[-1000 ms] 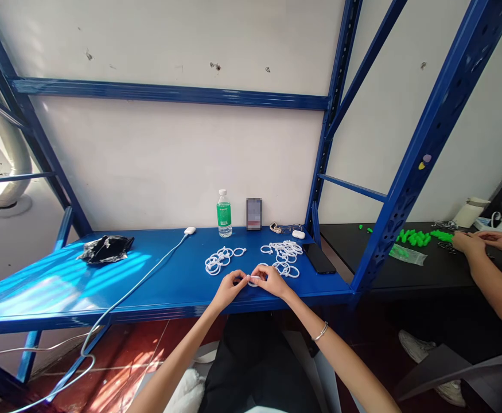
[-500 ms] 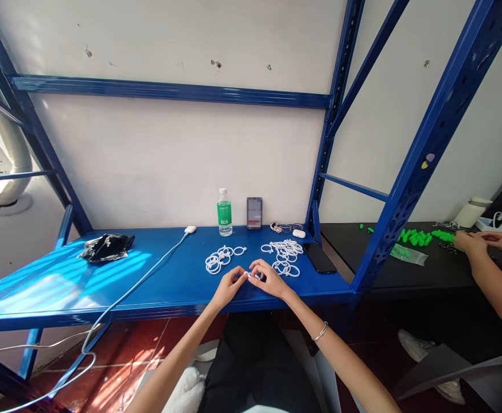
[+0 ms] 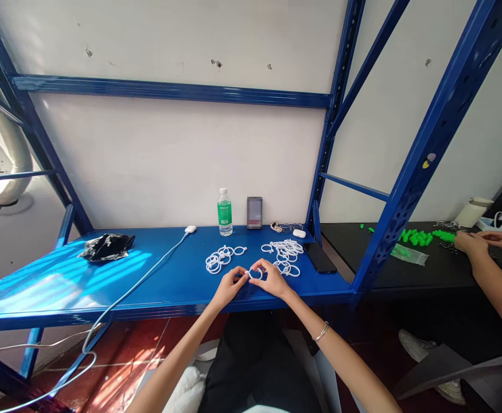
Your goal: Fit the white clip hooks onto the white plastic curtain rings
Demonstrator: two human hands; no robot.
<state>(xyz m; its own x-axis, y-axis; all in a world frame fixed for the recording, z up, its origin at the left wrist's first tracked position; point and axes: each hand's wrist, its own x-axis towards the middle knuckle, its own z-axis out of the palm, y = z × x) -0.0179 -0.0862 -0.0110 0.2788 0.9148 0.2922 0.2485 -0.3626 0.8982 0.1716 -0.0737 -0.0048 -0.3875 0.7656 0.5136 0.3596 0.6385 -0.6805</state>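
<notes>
ring [image 3: 251,276] held near the front edge of the bench [image 3: 173,292]

the left hand [image 3: 228,288] pinches the ring's left side between thumb and forefinger. the right hand [image 3: 274,282] pinches it opposite, forefinger bent over the far side, thumb at the near side, so the loop shows between the two. the remaining fingers curl in, partly hidden. whether the ring touches the bench cannot be told. a bracelet [image 3: 322,331] circles the right forearm.

beyond the hands lie two heaps of white rings: a smaller left heap [image 3: 218,261] and a larger right heap [image 3: 288,250], the latter beside a phone [image 3: 319,258] near the bench's right edge. along the back edge stand a bottle [image 3: 224,213] and a screen [image 3: 255,213], with a white case [image 3: 299,234] by the back right corner. a cable [image 3: 168,254] crosses the front edge. a crumpled black bag [image 3: 108,248] lies toward the left. past the right edge, a co-worker's hands [image 3: 470,244] are near green pieces [image 3: 416,237].
</notes>
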